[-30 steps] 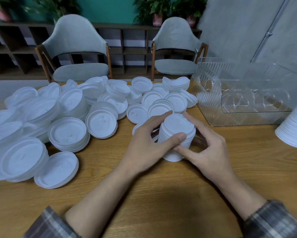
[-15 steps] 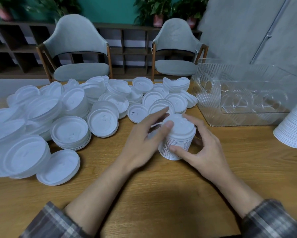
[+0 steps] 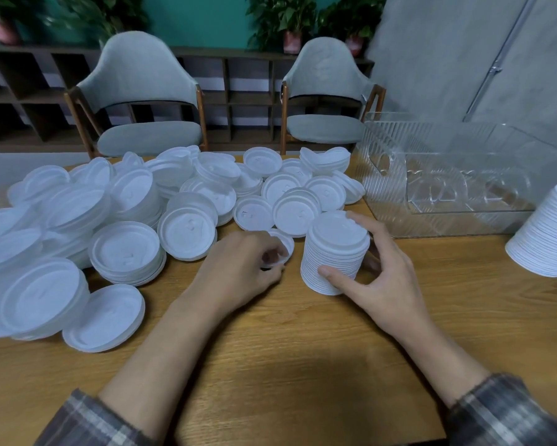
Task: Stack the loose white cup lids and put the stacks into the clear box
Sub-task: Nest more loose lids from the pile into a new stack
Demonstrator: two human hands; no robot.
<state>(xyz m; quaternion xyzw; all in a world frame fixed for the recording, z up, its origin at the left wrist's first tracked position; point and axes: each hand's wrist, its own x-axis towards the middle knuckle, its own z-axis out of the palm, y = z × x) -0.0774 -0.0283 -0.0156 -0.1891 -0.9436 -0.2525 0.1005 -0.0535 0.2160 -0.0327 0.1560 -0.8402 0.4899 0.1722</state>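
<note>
A tall stack of white lids (image 3: pixel 333 249) stands on the wooden table (image 3: pixel 302 349) near its middle. My right hand (image 3: pixel 377 272) holds that stack, thumb at its base and fingers round its far side. Just left of it, my left hand (image 3: pixel 245 268) pinches a single loose lid (image 3: pixel 283 247) lying on the table. Loose white lids (image 3: pixel 180 204) lie in a wide heap across the left and back of the table. The clear box (image 3: pixel 447 181) sits at the back right with nothing white in it.
A second tall stack of lids (image 3: pixel 547 233) leans at the right edge of the view, beside the box. Two grey chairs (image 3: pixel 148 101) stand behind the table. Bare wood stretches in front of my hands.
My left hand has left the tall stack, moved left and down, and taken hold of a loose lid. My right hand stays on the stack.
</note>
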